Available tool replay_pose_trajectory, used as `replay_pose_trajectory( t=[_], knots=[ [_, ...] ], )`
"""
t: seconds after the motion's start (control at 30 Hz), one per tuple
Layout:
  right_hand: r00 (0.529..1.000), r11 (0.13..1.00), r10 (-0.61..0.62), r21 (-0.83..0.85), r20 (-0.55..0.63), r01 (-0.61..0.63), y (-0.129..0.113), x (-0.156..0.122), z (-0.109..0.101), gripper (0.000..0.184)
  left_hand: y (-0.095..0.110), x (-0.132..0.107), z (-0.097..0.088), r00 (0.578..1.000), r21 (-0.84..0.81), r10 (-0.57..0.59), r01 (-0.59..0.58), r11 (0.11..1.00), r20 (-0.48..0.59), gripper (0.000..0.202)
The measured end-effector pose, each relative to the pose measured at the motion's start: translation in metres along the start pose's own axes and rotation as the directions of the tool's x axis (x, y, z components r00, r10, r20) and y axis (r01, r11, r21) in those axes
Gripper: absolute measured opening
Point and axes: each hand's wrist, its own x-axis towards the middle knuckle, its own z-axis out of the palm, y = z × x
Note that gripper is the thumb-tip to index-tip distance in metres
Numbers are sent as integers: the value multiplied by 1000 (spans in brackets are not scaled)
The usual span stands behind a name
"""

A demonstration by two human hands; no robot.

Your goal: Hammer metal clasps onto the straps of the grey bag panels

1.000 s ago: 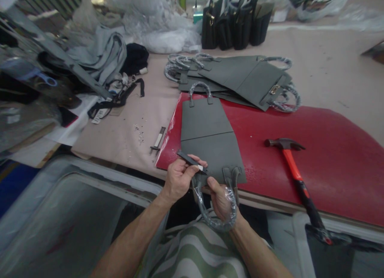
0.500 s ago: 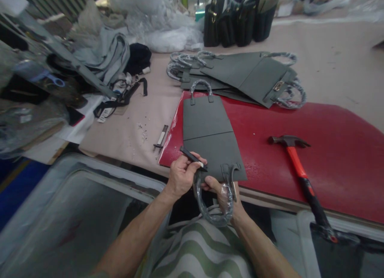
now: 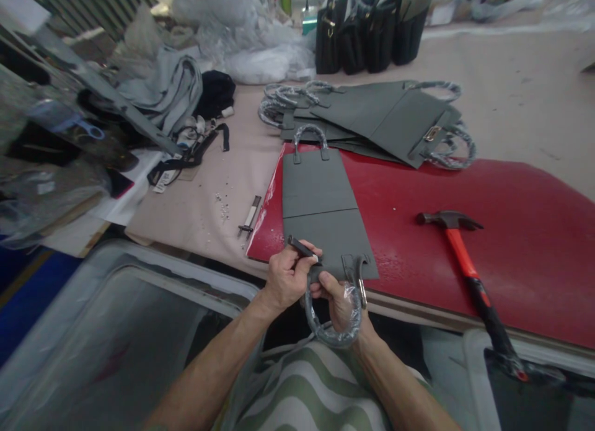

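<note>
Pinkish counter [image 3: 218,170], red board [image 3: 418,257] atop. Nearest, at eight o'clock: pale bin [image 3: 116,254], contents unclear. Right hand [image 3: 337,297] grasps the near edge of a grey panel [image 3: 318,186] lying on the board, smooth, long axis nearly twelve to six, wrapped handles at both ends. Left hand [image 3: 290,273] pinches a black tool [image 3: 300,245], angled ten to four. Beyond, at one o'clock, stand black bags [image 3: 376,43].

Toward the back of the tabletop [image 3: 525,96], a tight row of black bags [image 3: 379,46], with gold-coloured hardware on the leftmost; just left of these, a heap of clear plastic [image 3: 260,62]. Farther left, folded gray material [image 3: 174,87] beside a dark cloth [image 3: 216,93], a metal bar [image 3: 116,98] slanting past. Nearer, a black strap [image 3: 206,144] and a white tag [image 3: 161,184]. Lower left, a pale plastic bin [image 3: 97,263].
</note>
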Motion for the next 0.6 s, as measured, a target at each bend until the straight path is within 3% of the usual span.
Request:
replay_pose_trajectory(
  t=[0.2, 0.33, 0.5, 0.6],
  knots=[
    [1000, 1000, -25, -18, -5, 25, 5, 5, 4, 43, -6, 10, 3, 999, 18, 23, -24, 1000, 43, 14],
    [999, 997, -53, -49, 7, 54, 0, 0, 4, 44, -11, 12, 4, 992, 56, 104, -108, 993, 67, 14],
    [993, 974, -34, -219, 112, 58, -10, -14, -11, 47, -24, 4, 10, 970, 129, 233, -240, 962, 67, 14],
    [994, 952, 13, -307, 111, 22, -10, -18, -22, 46, -31, 0, 12, 951, 178, 294, -307, 935, 94, 15]
  ],
)
